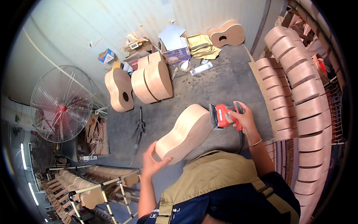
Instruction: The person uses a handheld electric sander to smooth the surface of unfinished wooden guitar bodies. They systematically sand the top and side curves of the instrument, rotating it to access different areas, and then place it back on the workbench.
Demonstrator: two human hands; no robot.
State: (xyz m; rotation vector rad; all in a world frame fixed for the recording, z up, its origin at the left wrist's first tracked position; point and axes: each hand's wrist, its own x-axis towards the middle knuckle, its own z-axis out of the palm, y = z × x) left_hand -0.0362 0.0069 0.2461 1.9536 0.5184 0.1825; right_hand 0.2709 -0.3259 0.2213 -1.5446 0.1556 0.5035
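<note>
Two hands (151, 159) (245, 118), sander (223, 115) gripped, guitar-body (186, 128) seemingly clasped

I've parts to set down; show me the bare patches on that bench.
The dusty dark bench looks barest at right, between red sander, back guitar body and wood stacks; another patch lies between black tool and held body. Crowded: back edge, boxes, yellow sheets; back left, standing bodies.

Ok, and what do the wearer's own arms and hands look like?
Left hand and right hand: both ungloved, forearms bare. Thin band around the right wrist, none seen on the left. Dark navy sleeve on the right upper arm, ending above the forearm; no markings visible on it.
</note>
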